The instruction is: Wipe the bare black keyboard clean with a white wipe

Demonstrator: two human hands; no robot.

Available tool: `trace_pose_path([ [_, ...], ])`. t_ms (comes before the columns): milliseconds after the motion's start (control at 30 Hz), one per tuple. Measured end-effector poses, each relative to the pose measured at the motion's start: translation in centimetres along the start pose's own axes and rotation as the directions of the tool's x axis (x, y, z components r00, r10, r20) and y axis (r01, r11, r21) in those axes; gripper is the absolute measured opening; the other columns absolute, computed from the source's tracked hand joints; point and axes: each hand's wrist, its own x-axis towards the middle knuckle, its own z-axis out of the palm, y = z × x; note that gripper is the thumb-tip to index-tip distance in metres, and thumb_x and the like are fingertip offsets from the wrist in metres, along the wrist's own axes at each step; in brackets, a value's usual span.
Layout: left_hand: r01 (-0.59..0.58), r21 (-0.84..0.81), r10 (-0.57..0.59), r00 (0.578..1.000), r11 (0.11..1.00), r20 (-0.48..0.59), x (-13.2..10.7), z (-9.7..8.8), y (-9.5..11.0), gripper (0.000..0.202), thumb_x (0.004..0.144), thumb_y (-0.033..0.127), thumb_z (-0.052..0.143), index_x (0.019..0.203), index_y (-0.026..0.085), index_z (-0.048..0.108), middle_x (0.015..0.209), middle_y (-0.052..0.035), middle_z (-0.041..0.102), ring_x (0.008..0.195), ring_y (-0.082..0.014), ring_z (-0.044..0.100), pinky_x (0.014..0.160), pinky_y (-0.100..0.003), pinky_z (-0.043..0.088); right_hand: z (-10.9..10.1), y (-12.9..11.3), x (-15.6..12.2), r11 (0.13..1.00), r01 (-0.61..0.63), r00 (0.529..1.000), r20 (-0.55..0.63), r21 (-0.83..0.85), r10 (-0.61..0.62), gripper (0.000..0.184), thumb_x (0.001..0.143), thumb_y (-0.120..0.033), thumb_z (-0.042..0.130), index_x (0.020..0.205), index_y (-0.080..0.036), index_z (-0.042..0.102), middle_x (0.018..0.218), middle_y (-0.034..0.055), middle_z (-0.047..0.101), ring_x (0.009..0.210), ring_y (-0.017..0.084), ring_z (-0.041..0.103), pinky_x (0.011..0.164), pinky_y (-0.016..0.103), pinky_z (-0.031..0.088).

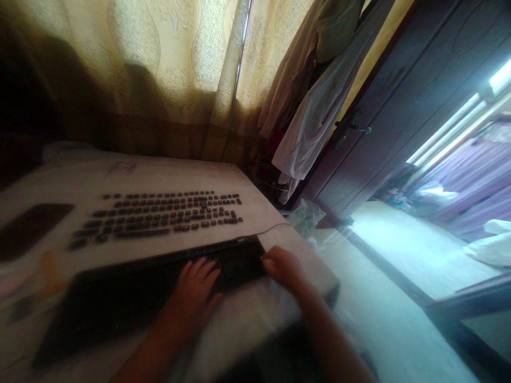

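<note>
A black keyboard base lies slantwise across the near part of the white table; its keys appear to be off. Behind it, loose black keycaps are set out in rows, with a long spacebar at the front. My left hand lies over the middle of the base, fingers stretched forward and resting on it. At the base's right end is my right hand, its fingers curled together against the edge. Whatever it pinches is too small or hidden to name.
A dark flat object and a blurred orange piece lie at the table's left. A thin cable runs from the base toward the right edge. Beyond are patterned curtains, hanging clothes, a plastic bag and a door.
</note>
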Motion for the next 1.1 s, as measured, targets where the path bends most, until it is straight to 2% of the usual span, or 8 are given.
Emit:
trace_pose_path([
  [233, -0.005, 0.017, 0.005, 1.0, 1.0, 0.005, 0.1, -0.1, 0.0, 0.043, 0.094, 0.043, 0.055, 0.132, 0.024, 0.06, 0.137, -0.0096, 0.067, 0.131, -0.0317, 0.058, 0.112, -0.057, 0.044, 0.4, 0.6, -0.4, 0.998, 0.022, 0.999, -0.033, 0.063, -0.02, 0.024, 0.081, -0.017, 0.062, 0.092, -0.023, 0.082, 0.096, 0.006, 0.077, 0.088, 0.022, 0.071, 0.08, 0.028, 0.048],
  [400, -0.007, 0.014, 0.006, 1.0, 1.0, 0.011, 0.1, -0.2, 0.0, 0.043, 0.094, 0.042, 0.055, 0.132, 0.025, 0.06, 0.137, -0.0091, 0.067, 0.13, -0.0312, 0.059, 0.111, -0.056, 0.044, 0.4, 1.8, -0.5, 0.983, 0.07, 0.994, -0.09, 0.171, -0.055, 0.019, 0.078, -0.016, 0.064, 0.081, -0.024, 0.08, 0.086, 0.0036, 0.077, 0.082, 0.02, 0.072, 0.08, 0.028, 0.053],
  [533, -0.004, 0.006, 0.004, 1.0, 1.0, 0.008, 0.1, -0.3, 0.1, 0.043, 0.094, 0.042, 0.054, 0.133, 0.025, 0.06, 0.136, -0.0091, 0.067, 0.13, -0.031, 0.059, 0.113, -0.056, 0.043, 0.3, 3.3, -0.3, 0.969, 0.06, 0.985, -0.173, 0.24, -0.018, 0.021, 0.084, -0.018, 0.058, 0.086, -0.022, 0.079, 0.089, 0.0058, 0.078, 0.085, 0.022, 0.073, 0.082, 0.033, 0.057],
  [633, -0.001, 0.001, 0.001, 1.0, 1.0, 0.005, 0.1, -0.3, 0.1, 0.043, 0.095, 0.043, 0.052, 0.133, 0.025, 0.059, 0.137, -0.009, 0.067, 0.131, -0.0303, 0.058, 0.114, -0.056, 0.041, 1.3, 3.6, -0.3, 0.967, 0.037, 0.978, -0.208, 0.251, 0.017, 0.021, 0.086, -0.02, 0.058, 0.089, -0.021, 0.079, 0.089, 0.0068, 0.078, 0.086, 0.023, 0.073, 0.082, 0.034, 0.057],
  [733, -0.002, 0.002, 0.002, 1.0, 1.0, 0.005, 0.1, -0.2, 0.1, 0.043, 0.095, 0.043, 0.052, 0.133, 0.024, 0.06, 0.136, -0.0094, 0.067, 0.131, -0.0307, 0.058, 0.113, -0.056, 0.041, 2.4, 2.9, -0.7, 0.973, 0.028, 0.979, -0.204, 0.229, 0.019, 0.019, 0.083, -0.017, 0.061, 0.088, -0.021, 0.078, 0.09, 0.006, 0.077, 0.088, 0.022, 0.072, 0.083, 0.033, 0.056],
  [833, -0.006, 0.006, 0.006, 1.0, 1.0, 0.006, 0.1, -0.2, 0.1, 0.043, 0.094, 0.043, 0.053, 0.132, 0.024, 0.06, 0.136, -0.0097, 0.067, 0.129, -0.0311, 0.059, 0.112, -0.057, 0.042, 2.7, 1.8, -1.2, 0.985, 0.017, 0.985, -0.174, 0.174, 0.014, 0.022, 0.081, -0.014, 0.061, 0.09, -0.022, 0.079, 0.094, 0.0058, 0.076, 0.088, 0.021, 0.071, 0.082, 0.03, 0.052],
  [1100, 0.002, 0.011, -0.002, 1.0, 1.0, 0.009, 0.1, 0.0, 0.1, 0.043, 0.094, 0.042, 0.053, 0.132, 0.023, 0.06, 0.137, -0.0106, 0.066, 0.131, -0.0319, 0.058, 0.113, -0.058, 0.042, 0.9, -0.1, -1.6, 1.0, 0.019, 0.999, -0.051, -0.014, -0.02, 0.021, 0.082, -0.016, 0.059, 0.09, -0.021, 0.078, 0.094, 0.0057, 0.072, 0.08, 0.018, 0.067, 0.071, 0.026, 0.043],
])
